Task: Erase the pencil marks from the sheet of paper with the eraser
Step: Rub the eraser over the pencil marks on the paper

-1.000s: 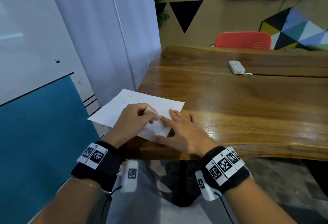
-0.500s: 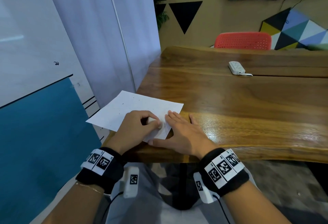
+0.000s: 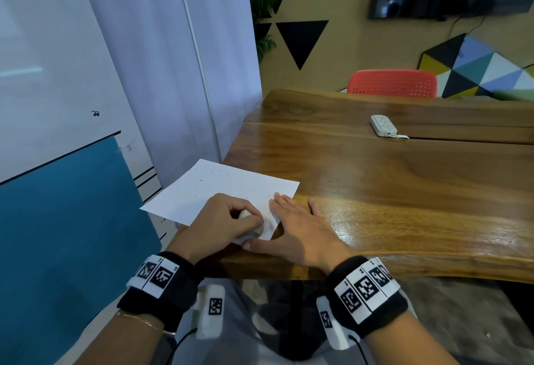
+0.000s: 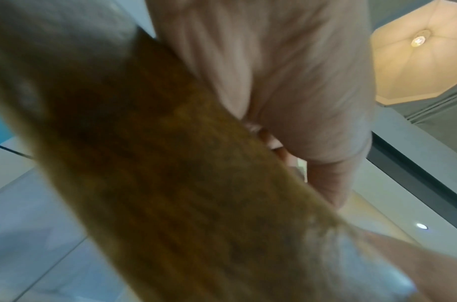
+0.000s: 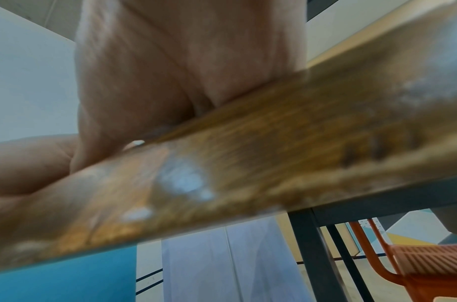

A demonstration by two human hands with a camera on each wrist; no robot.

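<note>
A white sheet of paper (image 3: 219,191) lies on the near left corner of the wooden table (image 3: 375,191), with its left part hanging over the edge. Small dark specks are scattered on it. My left hand (image 3: 248,221) pinches a small white eraser (image 3: 244,214) and presses it on the sheet's near right part, where the paper looks creased. My right hand (image 3: 291,214) lies flat and open, with its fingertips on the sheet's right edge and its palm on the table. Both wrist views are blurred, showing only palm (image 4: 286,81) and table edge (image 5: 247,173).
A white power strip (image 3: 384,125) with a cable lies far back on the table. A red chair (image 3: 393,83) stands behind the far side. A white curtain (image 3: 179,75) and a blue panel (image 3: 63,220) are to the left of the table.
My left hand has rubbed the eraser toward the sheet's near corner, closer to me. The right hand still lies flat on the sheet's right edge.
</note>
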